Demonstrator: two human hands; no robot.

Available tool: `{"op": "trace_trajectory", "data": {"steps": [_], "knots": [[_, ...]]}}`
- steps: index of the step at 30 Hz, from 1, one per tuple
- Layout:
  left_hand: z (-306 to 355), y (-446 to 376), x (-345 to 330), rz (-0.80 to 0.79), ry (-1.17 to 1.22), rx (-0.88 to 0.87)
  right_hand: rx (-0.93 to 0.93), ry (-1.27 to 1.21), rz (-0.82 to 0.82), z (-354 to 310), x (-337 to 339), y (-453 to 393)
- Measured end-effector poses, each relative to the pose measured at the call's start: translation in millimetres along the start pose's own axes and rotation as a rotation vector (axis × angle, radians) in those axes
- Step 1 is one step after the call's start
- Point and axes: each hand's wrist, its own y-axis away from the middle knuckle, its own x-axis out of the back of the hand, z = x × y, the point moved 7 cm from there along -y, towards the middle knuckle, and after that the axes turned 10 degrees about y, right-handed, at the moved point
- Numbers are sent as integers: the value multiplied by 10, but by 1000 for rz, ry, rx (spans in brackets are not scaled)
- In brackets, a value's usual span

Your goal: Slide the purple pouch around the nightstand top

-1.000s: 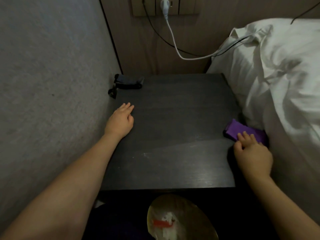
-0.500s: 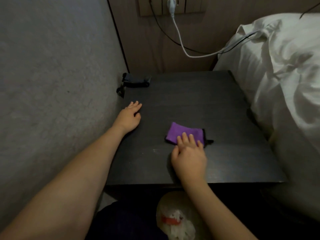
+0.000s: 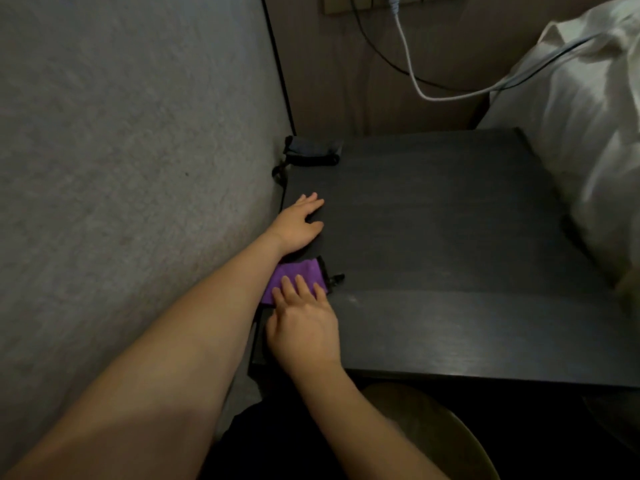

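Head view, the only one. Wiping or sliding in hand, by the look of it: right grip (image 3: 306,327) released, fingers (image 3: 301,289) straight and flat on top of the purple cloth (image 3: 294,273), pressing rather than pinching. Cloth lying on the counter (image 3: 450,237) directly under and just ahead of those fingertips, near the counter's left edge, with its far left corner tucked under the left forearm (image 3: 207,323). Black trim and a small black cord end showing just right of the fingertips.

Left grip (image 3: 298,225) also released, palm down on the counter, just beyond the cloth and holding nothing.

Next move, as a guess: calls for steady downward pressure and a change of direction, with very little counter left beyond the right grip's thumb side before the edge and the grey wall (image 3: 138,133). Left forearm crossing close over the cloth and likely in the way of any further push leftward.

Around: a dark pouch (image 3: 311,152) well ahead of the left grip, in the back corner against the wall. White bedding (image 3: 571,133) far to the right of both grips, crowding the counter's right side. A white cable (image 3: 408,64) and a black cable (image 3: 370,50) hanging well beyond, clear of the counter top. A round bin (image 3: 433,427) below the front edge, behind the right wrist.
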Motion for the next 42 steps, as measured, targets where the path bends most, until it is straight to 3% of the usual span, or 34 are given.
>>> {"op": "trace_trajectory", "data": {"steps": [9,16,23,30,36,42], "knots": [[24,36,-24,20,-44,-25,58,-27,35,266,69,117],[41,104,-96,195,-133,-114,-30,60,125,915,316,345],[-2,90,-104,219,-134,-120,-214,219,220,1949,674,610],[32,111,-103,223,-157,-118,-550,239,300,2846,1110,964],[68,225,-95,263,-137,-105,-680,233,280,2901,1260,1142],[76,361,-104,298,-100,-96,-762,295,111,2651,1029,1131]]}}
